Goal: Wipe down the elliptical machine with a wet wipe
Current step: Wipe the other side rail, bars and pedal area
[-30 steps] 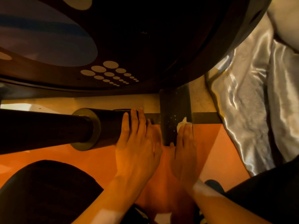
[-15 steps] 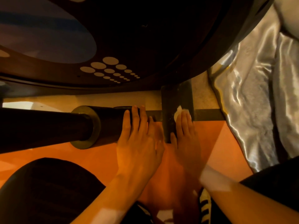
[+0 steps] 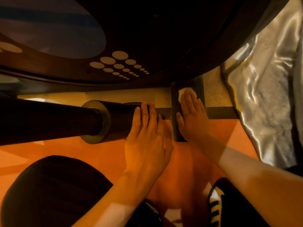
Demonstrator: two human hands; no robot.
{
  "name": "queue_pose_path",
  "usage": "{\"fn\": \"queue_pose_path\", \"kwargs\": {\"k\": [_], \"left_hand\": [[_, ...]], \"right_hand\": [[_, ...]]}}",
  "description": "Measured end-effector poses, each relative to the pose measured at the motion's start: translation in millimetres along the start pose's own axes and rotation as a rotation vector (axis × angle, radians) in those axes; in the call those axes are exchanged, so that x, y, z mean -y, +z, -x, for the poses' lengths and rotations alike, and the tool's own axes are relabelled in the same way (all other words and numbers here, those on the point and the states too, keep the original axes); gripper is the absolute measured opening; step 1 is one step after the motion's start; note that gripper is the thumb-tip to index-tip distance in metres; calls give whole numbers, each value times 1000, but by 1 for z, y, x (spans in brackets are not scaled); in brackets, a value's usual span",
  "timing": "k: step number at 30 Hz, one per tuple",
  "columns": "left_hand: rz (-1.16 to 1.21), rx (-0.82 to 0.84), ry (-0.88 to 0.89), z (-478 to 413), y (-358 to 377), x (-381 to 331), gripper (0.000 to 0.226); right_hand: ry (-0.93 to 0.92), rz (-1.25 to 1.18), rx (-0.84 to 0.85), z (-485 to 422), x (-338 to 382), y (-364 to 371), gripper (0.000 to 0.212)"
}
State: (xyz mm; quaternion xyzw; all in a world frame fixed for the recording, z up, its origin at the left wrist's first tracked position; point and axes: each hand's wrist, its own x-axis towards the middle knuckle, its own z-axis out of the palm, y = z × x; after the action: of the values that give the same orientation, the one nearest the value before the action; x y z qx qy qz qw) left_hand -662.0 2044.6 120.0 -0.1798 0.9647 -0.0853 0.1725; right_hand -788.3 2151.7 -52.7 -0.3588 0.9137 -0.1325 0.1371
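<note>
White wet wipe (image 3: pixel 183 92) lies pressed flat at the far end of the dark upright bar (image 3: pixel 199 89) of the elliptical machine, just under the lip of the curved housing (image 3: pixel 164 38). Right hand (image 3: pixel 191 118) lies along the bar with fingers straight and together; only the fingertips cover the wipe, and nothing is curled round it. A flat palm of this kind probably spreads pressure across the bar's width, suiting a lengthwise stroke. Left hand (image 3: pixel 146 138), also flat with fingers extended, rests on the end of the black tube (image 3: pixel 119 118) beside the bar and holds nothing; it appears to serve as a brace for the person crouched low.

Surroundings: a brass-coloured collar (image 3: pixel 96 122) rings the tube; a thin crossbar (image 3: pixel 219 113) meets the upright bar at its right edge; the floor (image 3: pixel 82 153) is orange. Silvery satin cloth (image 3: pixel 265 79) drapes near the crossbar's right end. Overhanging housing limits reach beyond the wipe, and the bar's near end is hidden by the right wrist. A dark-clad knee (image 3: pixel 54 190) and a striped shoe (image 3: pixel 214 208) occupy the near floor.
</note>
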Motion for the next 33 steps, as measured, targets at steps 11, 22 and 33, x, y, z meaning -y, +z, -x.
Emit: {"fn": "queue_pose_path", "kwargs": {"k": [11, 22, 33], "left_hand": [[-53, -5, -19, 1, 2, 0, 69], [10, -63, -58, 3, 2, -3, 65], [43, -72, -63, 3, 1, -3, 63]], "right_hand": [[-314, 72, 86, -28, -30, -14, 72], [-693, 199, 126, -71, -56, -30, 74], [-799, 375, 265, -77, -36, -32, 89]]}}
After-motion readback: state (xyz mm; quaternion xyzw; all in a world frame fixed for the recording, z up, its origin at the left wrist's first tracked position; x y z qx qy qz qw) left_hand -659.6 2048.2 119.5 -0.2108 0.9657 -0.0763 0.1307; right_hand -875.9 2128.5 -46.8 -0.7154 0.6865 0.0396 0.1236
